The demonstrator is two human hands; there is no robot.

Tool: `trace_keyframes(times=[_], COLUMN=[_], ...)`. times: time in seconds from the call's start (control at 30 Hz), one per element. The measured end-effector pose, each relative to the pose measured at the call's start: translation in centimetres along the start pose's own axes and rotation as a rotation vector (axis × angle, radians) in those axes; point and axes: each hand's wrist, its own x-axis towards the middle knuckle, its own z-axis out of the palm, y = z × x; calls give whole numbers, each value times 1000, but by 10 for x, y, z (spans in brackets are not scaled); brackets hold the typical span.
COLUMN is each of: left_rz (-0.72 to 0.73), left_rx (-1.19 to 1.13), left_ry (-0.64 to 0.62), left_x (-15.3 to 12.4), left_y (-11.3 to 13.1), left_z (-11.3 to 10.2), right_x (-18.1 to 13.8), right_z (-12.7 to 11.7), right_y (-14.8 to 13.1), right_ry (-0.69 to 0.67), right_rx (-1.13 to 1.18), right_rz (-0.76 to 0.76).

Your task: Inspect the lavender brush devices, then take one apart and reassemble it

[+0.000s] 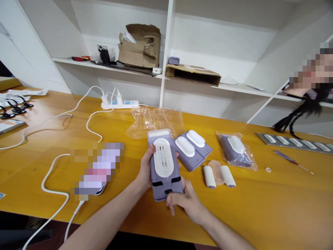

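Well to the left of my left hand, small black curved hooks (17, 110) stand on the orange-yellow wood-look bench (260, 208). Closer on that side lies a phone with a blurred, lit screen (100, 170), a white cable (81, 205) plugged into its near end. Beyond it is a long white power strip (127, 104) with plugs in it. My left hand (145, 168) is closed around the left side of a flat purple-grey plastic device with a white oval pad (164, 161), thumb by the pad's edge, holding it above the bench. A crumpled clear plastic bag (156, 119) lies beyond that hand. My right hand (188, 201) pinches the device's near end, thumb on top, fingers partly hidden underneath. Just beyond my right hand, two purple-grey devices with white ovals (191, 151) lie side by side. To its right are two short white cylinders (209, 177); beyond them sits a similar device in a clear bag (235, 151). Farther right come a small pale ring (267, 169), a thin screwdriver with a purplish handle (285, 157) and a grey strip bearing white pieces (295, 142).
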Motion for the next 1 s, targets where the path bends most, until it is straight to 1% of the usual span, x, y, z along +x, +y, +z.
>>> trace_keyframes(times=[0.27,0.43,0.57,0.63,0.77,0.87,1.0], left_rz=[-25,-25,-12,57,307,341,400], left_rx=[-12,-6,39,46,-36,-55,-14], left_ry=[-31,-78,-53,-24,14,76,162], left_x=[0,2,1,-2,-3,-1,3], left_y=[2,1,8,17,34,37,28], left_z=[0,-3,0,3,8,10,9], right_x=[-2,1,2,2,1,1,-1], right_z=[2,0,-5,-8,-12,-13,-14], right_y=[1,2,3,4,6,8,12], right_ry=[21,10,9,-12,-60,-64,-50], right_rx=[-58,-61,-29,-10,4,22,48], right_rz=[4,-8,-19,-32,-22,2,29])
